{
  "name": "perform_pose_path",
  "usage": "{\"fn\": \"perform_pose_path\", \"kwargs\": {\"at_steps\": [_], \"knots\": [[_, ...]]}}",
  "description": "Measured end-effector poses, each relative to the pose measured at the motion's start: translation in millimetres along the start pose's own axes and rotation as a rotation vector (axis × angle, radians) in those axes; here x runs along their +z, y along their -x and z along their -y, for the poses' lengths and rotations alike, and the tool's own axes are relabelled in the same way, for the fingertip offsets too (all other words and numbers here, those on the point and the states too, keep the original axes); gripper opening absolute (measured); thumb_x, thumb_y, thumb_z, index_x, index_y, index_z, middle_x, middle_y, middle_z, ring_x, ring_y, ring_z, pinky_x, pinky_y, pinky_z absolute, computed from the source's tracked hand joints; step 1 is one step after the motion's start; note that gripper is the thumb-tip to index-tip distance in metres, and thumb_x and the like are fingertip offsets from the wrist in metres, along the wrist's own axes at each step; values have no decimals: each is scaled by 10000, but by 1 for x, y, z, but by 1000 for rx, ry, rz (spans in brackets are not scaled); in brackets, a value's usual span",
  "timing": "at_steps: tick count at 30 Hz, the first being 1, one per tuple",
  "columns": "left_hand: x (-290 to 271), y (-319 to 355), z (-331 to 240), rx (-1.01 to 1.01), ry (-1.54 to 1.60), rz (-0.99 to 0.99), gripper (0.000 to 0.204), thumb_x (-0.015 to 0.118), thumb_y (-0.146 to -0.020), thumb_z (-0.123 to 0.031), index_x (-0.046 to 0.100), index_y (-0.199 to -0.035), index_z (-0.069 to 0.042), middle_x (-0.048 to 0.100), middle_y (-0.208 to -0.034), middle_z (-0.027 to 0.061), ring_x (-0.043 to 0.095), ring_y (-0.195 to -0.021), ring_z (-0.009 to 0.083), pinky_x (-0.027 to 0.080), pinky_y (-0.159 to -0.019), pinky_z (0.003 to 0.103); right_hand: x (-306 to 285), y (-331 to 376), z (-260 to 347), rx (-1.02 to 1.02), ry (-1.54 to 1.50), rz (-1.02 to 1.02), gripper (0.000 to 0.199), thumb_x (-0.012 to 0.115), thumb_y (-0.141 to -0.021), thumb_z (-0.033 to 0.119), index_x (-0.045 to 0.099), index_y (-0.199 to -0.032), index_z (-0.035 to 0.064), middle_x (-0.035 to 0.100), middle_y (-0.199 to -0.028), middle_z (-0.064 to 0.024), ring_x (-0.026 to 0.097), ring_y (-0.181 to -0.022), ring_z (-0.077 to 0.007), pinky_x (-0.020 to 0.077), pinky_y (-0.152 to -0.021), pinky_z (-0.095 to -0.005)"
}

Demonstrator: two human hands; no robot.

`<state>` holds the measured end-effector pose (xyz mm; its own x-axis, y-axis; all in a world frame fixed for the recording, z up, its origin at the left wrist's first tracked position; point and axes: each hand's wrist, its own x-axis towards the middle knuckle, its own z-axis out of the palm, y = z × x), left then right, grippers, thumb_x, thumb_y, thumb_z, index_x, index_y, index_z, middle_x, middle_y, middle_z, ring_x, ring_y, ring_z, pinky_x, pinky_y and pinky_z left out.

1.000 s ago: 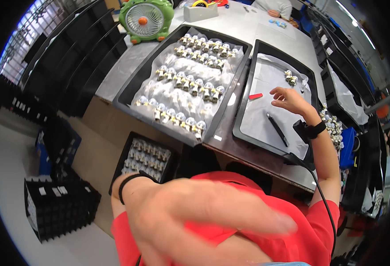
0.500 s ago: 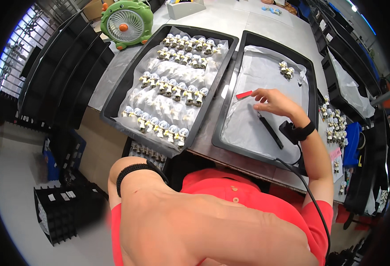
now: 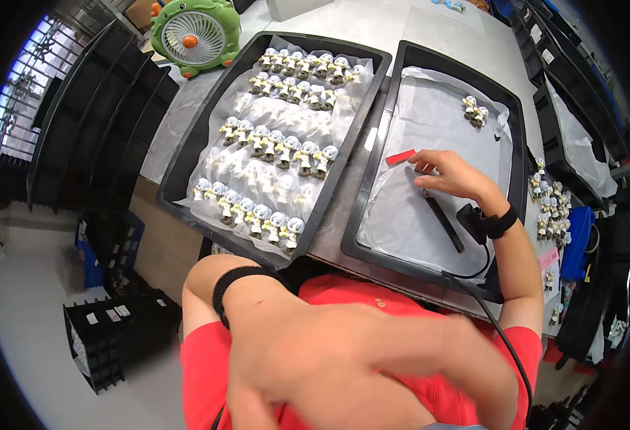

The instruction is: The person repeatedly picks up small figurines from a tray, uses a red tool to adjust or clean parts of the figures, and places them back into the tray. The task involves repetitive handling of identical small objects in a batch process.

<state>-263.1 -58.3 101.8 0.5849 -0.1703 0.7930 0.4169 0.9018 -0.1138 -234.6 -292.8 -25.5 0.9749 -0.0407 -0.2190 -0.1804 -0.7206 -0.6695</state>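
Note:
My left hand (image 3: 329, 351) is very large and blurred, raised close to the camera in front of my red shirt; its fingertips run out of the frame at the bottom. A black band (image 3: 247, 279) circles that wrist. Over a paper-lined black tray (image 3: 361, 229) on the right, my right hand (image 3: 447, 174) hovers with fingers loosely bent and apart. A small red strip (image 3: 401, 157) lies at its index fingertip. Below the thumb a thin black pen-like tool (image 3: 445, 223) lies on the paper. Two or three small figurines (image 3: 474, 112) sit at the tray's far right.
Another black tray (image 3: 175, 179) on the left holds rows of white-and-yellow figurines on soft sheeting. A green animal-shaped fan (image 3: 194, 37) stands behind it. More figurines (image 3: 550, 208) and a blue bin (image 3: 578, 244) are at right. A black cable (image 3: 497, 326) crosses by my right arm.
My left hand has shifted lower, and its fingers now show more. The whole view has tilted slightly. My right hand stays by the red strip and the black tool.

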Motion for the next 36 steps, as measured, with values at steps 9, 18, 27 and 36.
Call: {"fn": "perform_pose_path", "kwargs": {"at_steps": [9, 18, 27, 36], "knots": [[-16, -25, -24, -286, -20, -11, 581, 530, -893, -489, 556, -1071, 63, 479, -1168, 289, 587, -938, 368, 489, -808, 463, -3, 2, -8, -20, -21, -50, 375, 681, -792, 160, 582, -1109, -13, 648, -942, -171, 631, -870, -272, 495, -807, -341], [-101, -34, -51, -1297, -248, -219, 481, 479, -942, -414, 504, -1172, 7, 561, -1159, 177, 582, -1042, 284, 437, -919, 371, -22, -11, -3, 38, 1, 77, 433, 700, -765, 235, 591, -1120, 11, 657, -985, -161, 636, -903, -270, 498, -798, -352], [-131, -23, -48, -1445, -526, -276, 295, 535, -933, -259, 549, -1136, -46, 618, -1053, 67, 597, -965, 147, 448, -836, 277, -127, -55, -123, 504, 466, -253, 652, 789, -564, 222, 543, -1139, 38, 602, -1108, -162, 578, -1021, -328, 481, -867, -360], [-152, -12, -43, -1364, -665, -420, 399, 578, -904, -193, 466, -1258, -48, 553, -1181, 77, 556, -1056, 149, 429, -881, 279, -86, -42, -51, -81, 359, -414, 729, 785, -570, 146, 501, -1237, 71, 562, -1181, -145, 517, -1130, -299, 401, -964, -373]]}}
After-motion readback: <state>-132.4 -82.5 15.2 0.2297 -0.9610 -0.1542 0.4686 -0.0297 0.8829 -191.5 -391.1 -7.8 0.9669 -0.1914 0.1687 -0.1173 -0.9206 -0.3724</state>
